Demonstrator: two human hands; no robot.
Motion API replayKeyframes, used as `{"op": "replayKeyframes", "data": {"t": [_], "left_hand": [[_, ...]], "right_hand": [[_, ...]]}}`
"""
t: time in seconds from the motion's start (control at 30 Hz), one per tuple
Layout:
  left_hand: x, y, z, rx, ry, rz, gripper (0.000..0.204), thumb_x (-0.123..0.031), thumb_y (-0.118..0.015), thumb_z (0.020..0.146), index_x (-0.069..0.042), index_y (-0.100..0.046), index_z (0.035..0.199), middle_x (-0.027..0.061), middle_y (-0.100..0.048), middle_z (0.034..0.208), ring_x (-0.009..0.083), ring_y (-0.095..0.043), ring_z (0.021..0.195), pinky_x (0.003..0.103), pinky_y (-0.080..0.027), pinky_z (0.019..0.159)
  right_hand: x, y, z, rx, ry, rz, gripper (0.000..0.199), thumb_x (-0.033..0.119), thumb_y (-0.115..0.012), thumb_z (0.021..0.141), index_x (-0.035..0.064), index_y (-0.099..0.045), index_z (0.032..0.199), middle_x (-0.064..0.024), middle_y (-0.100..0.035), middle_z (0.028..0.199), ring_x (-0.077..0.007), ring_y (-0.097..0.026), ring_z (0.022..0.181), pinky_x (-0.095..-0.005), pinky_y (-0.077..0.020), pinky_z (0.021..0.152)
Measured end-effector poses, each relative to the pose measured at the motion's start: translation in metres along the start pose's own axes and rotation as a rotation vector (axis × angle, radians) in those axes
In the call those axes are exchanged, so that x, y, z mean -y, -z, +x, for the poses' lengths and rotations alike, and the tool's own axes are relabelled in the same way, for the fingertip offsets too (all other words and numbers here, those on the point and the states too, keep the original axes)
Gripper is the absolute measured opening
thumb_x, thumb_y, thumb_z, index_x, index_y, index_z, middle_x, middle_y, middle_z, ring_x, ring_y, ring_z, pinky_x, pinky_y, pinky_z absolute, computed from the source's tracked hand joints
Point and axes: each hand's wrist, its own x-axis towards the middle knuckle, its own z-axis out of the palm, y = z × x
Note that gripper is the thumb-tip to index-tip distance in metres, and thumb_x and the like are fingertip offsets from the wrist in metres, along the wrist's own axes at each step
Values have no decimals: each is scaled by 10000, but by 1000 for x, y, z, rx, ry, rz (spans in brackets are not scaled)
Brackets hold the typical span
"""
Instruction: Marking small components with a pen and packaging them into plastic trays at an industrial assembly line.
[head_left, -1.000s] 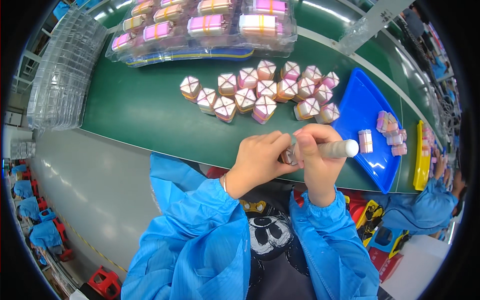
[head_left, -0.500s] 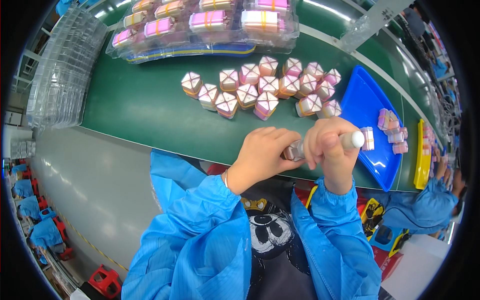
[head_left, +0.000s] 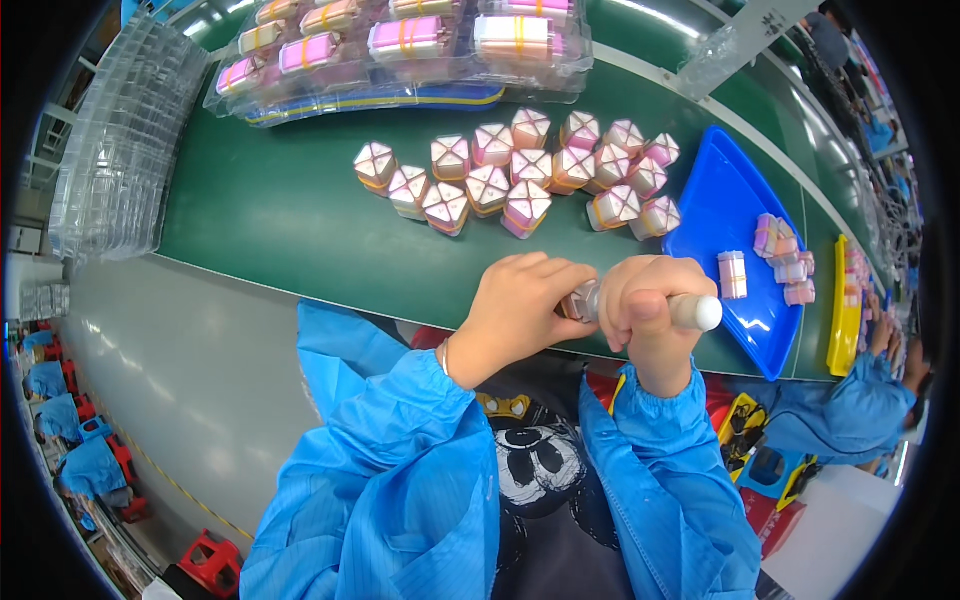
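My left hand (head_left: 510,315) is closed around a small bundle (head_left: 579,302) with a pale, clear-looking end; the fingers cover most of it. Pressed up close beside it, my right hand (head_left: 652,320) grips a thick white round-ended stick (head_left: 698,312), its thumb lying along the top. The stick's other end is hidden inside the fist, near the bundle. Beyond both hands, several banded bundles of white, pink and peach pieces (head_left: 487,190) stand on the green table (head_left: 270,215), showing triangular white ends.
At the right lies a blue tray (head_left: 708,205) with several bundles, and past it a yellow tray (head_left: 845,310). Clear trays of bundles (head_left: 410,38) sit at the back. Stacked clear plastic trays (head_left: 120,150) rise at the far left. Another person's blue sleeve (head_left: 850,415) shows at right.
Both hands keep their grips, close together. The right hand and the stick have shifted slightly left and toward me; the whole view has also slid a little.
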Motion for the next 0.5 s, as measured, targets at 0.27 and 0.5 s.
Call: {"op": "replayKeyframes", "data": {"t": [0.27,0.5], "left_hand": [[1,-1,2,-25,-19,-51,371,-285,-849,628,-97,-671,894,41,-660,788,254,-614,704,370,-492,642],[1,0,-1,18,16,-30,399,-257,-838,609,-134,-686,956,31,-658,825,244,-626,770,367,-496,684]], "right_hand": [[-5,0,-1,-29,26,86,350,225,-715,896,36,-562,645,-35,-567,552,-131,-522,468,-277,-394,447],[-5,-3,1,-61,-89,163,340,104,-647,930,47,-474,643,-36,-533,537,-96,-469,458,-261,-337,424]]}}
